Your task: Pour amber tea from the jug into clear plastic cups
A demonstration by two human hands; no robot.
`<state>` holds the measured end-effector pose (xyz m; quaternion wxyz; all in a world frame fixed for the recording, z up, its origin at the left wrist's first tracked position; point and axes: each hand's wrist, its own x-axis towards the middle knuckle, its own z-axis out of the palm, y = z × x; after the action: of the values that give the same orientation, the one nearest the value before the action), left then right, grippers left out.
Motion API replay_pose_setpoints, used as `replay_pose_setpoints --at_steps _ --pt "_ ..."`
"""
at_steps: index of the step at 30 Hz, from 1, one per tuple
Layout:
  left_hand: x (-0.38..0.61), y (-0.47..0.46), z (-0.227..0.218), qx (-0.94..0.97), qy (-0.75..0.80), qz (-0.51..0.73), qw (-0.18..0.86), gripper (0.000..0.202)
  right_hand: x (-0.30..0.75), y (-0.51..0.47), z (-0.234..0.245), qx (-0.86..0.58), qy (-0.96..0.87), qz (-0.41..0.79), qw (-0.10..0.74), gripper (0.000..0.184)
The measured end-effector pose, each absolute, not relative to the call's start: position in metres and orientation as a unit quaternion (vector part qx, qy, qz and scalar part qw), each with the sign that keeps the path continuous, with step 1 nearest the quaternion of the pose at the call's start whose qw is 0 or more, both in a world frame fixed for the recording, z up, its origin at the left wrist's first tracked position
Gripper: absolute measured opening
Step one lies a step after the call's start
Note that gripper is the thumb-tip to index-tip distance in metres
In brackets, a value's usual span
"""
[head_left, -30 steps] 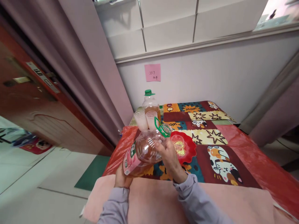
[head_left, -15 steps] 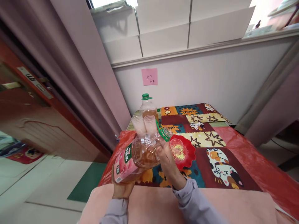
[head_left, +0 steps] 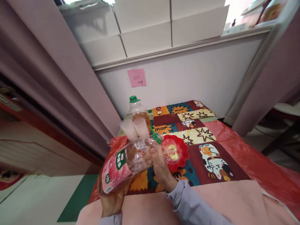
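I hold a large clear drink bottle [head_left: 131, 157] with a pink label, tilted on its side, its open green-ringed neck pointing right. My left hand [head_left: 112, 202] cups the bottle's base from below. My right hand [head_left: 161, 165] grips its shoulder near the neck. The mouth hangs just left of a small clear plastic cup [head_left: 169, 147] that stands on a red scalloped plate [head_left: 181, 154]. Amber liquid lies in the bottle's lower side.
Behind stand two empty clear cups [head_left: 134, 128] and a second bottle [head_left: 137, 111] with a green cap. A colourful cartoon cloth [head_left: 211, 156] covers the table over red plastic, with a pink cloth [head_left: 222, 200] at the near edge. A white wall with a pink note [head_left: 136, 77] rises behind.
The bottle's base has dropped lower and left while its neck stays beside the cup. The view has shifted right, so everything sits further left in the picture.
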<state>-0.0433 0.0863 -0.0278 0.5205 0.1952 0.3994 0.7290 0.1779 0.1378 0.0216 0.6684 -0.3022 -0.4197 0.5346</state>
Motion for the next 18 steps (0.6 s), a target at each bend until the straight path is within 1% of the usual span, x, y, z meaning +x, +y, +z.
replay_pose_setpoints --at_steps 2,6,10,13,18 --pt "-0.028 0.085 -0.008 0.158 0.443 0.745 0.473 0.058 0.175 0.139 0.020 -0.306 -0.400 0.545 0.670 0.067" --pt "-0.008 0.084 0.014 0.161 0.461 0.751 0.445 0.060 0.172 0.140 0.015 -0.318 -0.375 0.549 0.675 0.066" --pt "-0.010 0.084 0.010 0.170 0.452 0.762 0.432 0.072 0.170 0.141 0.009 -0.336 -0.362 0.548 0.675 0.065" --pt "-0.013 0.084 0.006 0.177 0.448 0.755 0.445 0.072 0.170 0.142 0.006 -0.356 -0.349 0.552 0.668 0.066" --pt "-0.012 0.085 0.005 0.162 0.470 0.752 0.433 0.076 0.172 0.142 0.006 -0.356 -0.335 0.555 0.673 0.062"
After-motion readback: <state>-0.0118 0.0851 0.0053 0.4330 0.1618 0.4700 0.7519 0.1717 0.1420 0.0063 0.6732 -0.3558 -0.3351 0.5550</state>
